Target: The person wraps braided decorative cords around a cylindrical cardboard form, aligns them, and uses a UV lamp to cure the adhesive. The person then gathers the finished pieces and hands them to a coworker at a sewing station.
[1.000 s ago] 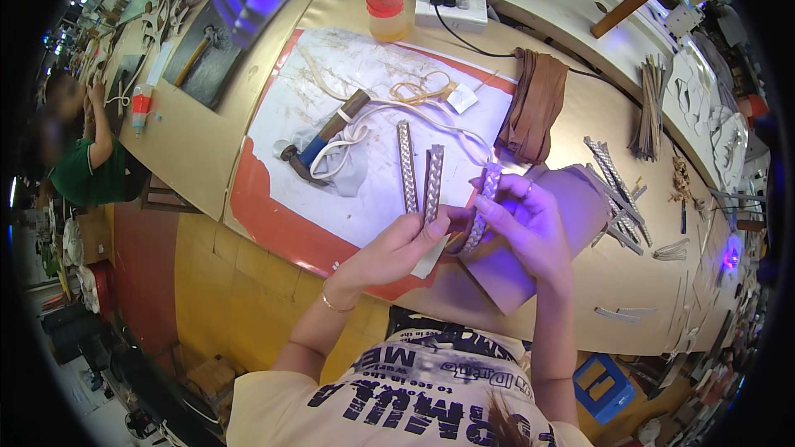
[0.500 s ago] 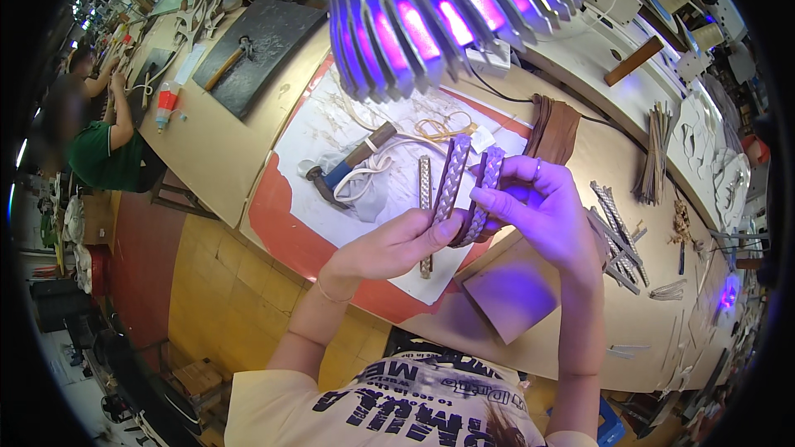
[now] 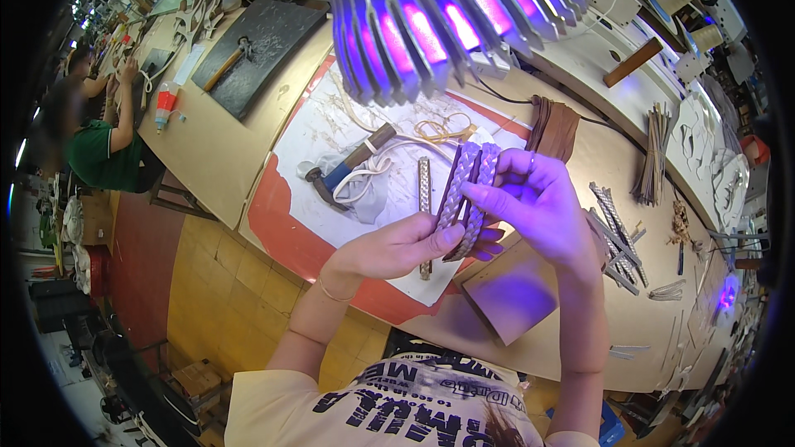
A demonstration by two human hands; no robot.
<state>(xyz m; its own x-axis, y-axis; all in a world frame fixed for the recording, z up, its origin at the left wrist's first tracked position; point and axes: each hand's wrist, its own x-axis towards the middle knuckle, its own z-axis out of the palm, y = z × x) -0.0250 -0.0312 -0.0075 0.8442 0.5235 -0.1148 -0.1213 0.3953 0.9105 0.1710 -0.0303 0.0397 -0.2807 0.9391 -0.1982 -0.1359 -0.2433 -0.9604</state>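
Observation:
Over the work table, my left hand is closed round the lower part of a braided strap, its thumb lying on the braid. A second braided strap stands close beside it on the right, pinched between thumb and fingers of my right hand. Both are narrow, with dark brown edges, and look purplish under the lamp. Their lower ends sit partly behind my fingers. Just left of them, a third braided strip lies on the white sheet.
A finned lamp glowing purple hangs above my hands. Left lie a hammer with pale cord and a black slab bearing another hammer. Brown leather, braided strips and a brown board are rightward. A co-worker works far left.
The two braided straps have come closer together and now stand side by side with their upper ends nearly level. My right hand has shifted slightly left.

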